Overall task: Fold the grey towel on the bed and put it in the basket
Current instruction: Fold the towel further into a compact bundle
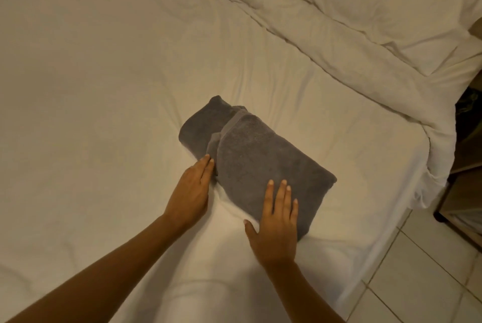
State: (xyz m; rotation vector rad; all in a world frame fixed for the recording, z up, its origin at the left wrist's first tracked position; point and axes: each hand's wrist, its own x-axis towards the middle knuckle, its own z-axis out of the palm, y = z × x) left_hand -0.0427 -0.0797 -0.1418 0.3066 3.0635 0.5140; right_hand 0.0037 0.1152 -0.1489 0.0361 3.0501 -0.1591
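While the grey towel point(257, 158) is lying folded on the bed point(104, 88), the right hand point(276, 221) is pressing flat on its near end and the left hand point(191, 189), fingers straight, is touching its left edge. Lifting unevenly risks unfolding the layers; no basket is in view.

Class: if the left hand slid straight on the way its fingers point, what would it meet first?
The left hand would meet the grey towel first; its fingertips already seem to touch the towel's near edge.

Grey towel point(257, 166); white bed sheet point(104, 88); white duvet point(365, 22).
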